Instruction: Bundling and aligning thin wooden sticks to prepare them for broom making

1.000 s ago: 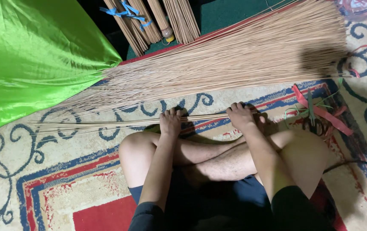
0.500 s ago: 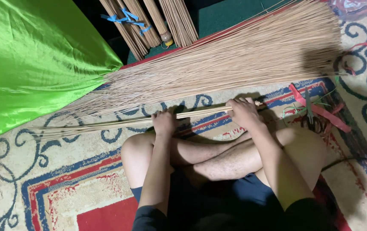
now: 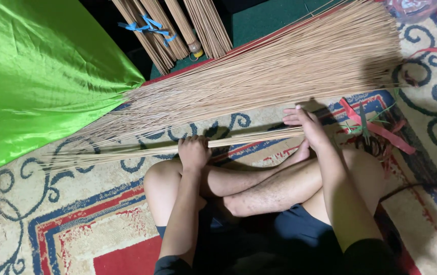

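I sit cross-legged on a patterned carpet point(image 3: 50, 214). My left hand point(image 3: 193, 152) is closed around a thin bundle of long tan sticks point(image 3: 249, 138) that lies across my knees. At the bundle's thick right end my right hand point(image 3: 305, 125) rests flat with its fingers stretched out against the stick ends. Just beyond both hands a large fan-shaped pile of the same sticks point(image 3: 279, 71) lies on the carpet.
A bright green cloth point(image 3: 40, 76) covers the left. Tied stick bundles with blue string point(image 3: 167, 30) lie at the top on a dark green mat. Red strips and scissors point(image 3: 371, 132) sit on the carpet to my right. A black cable point(image 3: 422, 187) runs along the right.
The small bundle has lifted off the carpet and tilted up at its right end. My right hand has moved from gripping the sticks to pressing flat against their ends.
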